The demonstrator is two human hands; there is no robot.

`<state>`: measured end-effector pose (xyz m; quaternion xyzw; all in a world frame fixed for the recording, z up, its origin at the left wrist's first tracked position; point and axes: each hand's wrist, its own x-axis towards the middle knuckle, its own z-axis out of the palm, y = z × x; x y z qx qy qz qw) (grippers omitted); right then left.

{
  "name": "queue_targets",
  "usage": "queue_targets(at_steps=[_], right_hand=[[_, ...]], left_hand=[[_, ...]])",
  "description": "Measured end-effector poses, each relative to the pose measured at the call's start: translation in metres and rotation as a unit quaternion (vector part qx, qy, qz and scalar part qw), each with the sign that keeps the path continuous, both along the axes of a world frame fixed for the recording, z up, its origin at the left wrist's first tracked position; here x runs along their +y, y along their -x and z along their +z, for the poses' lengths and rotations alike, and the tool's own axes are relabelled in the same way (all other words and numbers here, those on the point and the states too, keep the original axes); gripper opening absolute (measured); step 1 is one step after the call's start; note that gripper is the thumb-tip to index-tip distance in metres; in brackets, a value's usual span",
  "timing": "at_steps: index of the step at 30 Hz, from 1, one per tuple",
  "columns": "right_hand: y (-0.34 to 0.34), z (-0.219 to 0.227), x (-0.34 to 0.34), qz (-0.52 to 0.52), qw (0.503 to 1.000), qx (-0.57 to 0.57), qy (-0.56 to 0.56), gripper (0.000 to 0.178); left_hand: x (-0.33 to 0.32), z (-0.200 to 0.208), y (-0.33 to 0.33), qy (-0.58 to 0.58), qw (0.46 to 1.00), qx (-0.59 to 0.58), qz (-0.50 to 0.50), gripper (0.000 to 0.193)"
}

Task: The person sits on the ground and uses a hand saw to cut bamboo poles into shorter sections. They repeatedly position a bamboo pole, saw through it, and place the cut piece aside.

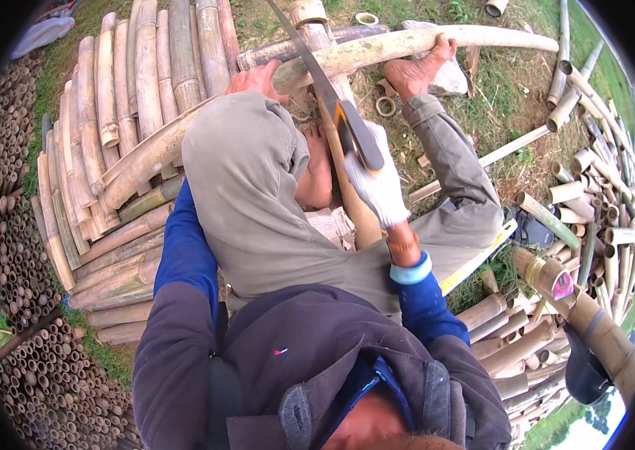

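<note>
My right hand (374, 176), in a white glove, grips the black-and-orange handle of a hand saw (320, 75). The blade slants up and away, crossing a pale bamboo pole (377, 51) near its left part. My left hand (257, 81) is bare and closed on the bamboo just left of the blade, beyond my bent knee. My bare right foot (422, 67) presses against the pole on the other side of the cut. Whether the bamboo length (148, 163) left of my knee belongs to the same pole is hidden by the leg.
Split-looking bamboo lengths (118, 90) lie side by side at the left, above stacked tube ends (62, 375). Cut bamboo pieces (580, 199) heap up on the right. A stone (445, 77) sits behind my foot, and bamboo rings (386, 106) lie on the grass.
</note>
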<state>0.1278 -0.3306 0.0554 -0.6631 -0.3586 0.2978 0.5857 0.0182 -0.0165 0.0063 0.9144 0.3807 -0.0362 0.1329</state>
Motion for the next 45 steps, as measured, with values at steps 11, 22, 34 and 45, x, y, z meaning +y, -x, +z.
queue_targets(at_steps=[11, 22, 34, 45], right_hand=[[0.046, 0.068, -0.155, 0.036, 0.987, -0.086, 0.128, 0.067], [-0.037, -0.009, 0.088, 0.013, 0.995, -0.095, -0.031, 0.06], [0.023, 0.057, -0.105, -0.026, 0.991, -0.092, 0.091, 0.059], [0.021, 0.054, -0.066, -0.016, 0.995, -0.062, 0.075, 0.054]], left_hand=[[0.001, 0.017, -0.005, 0.044, 0.999, 0.023, -0.004, 0.085], [-0.009, 0.015, -0.02, 0.028, 0.999, 0.011, -0.028, 0.086], [-0.004, -0.03, -0.039, -0.027, 0.994, -0.07, -0.08, 0.085], [0.017, 0.002, -0.032, 0.027, 0.997, -0.039, -0.06, 0.089]])
